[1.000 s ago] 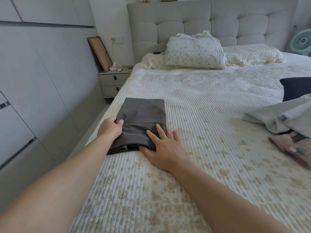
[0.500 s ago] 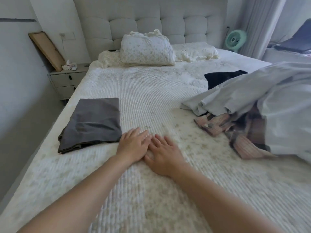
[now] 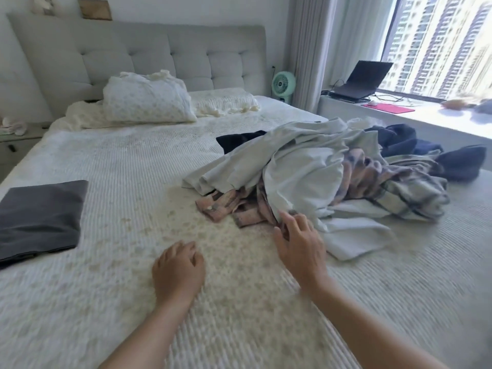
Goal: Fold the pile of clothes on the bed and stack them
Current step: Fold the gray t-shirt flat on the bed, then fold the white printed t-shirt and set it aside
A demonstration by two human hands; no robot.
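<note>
View: head, single wide-angle camera worn on the person's head. Position: at the foot side of the bed [image 3: 127, 161], above the mattress. Facing: forward and down, toward the headboard [image 3: 149, 57] and the window [image 3: 439, 46] at right. Range: forearms enter from the bottom edge, left hand [image 3: 177, 272] and right hand [image 3: 299, 245] close below the lens; far wall distant. Lines bow at the edges. No second view to overlap.
</note>
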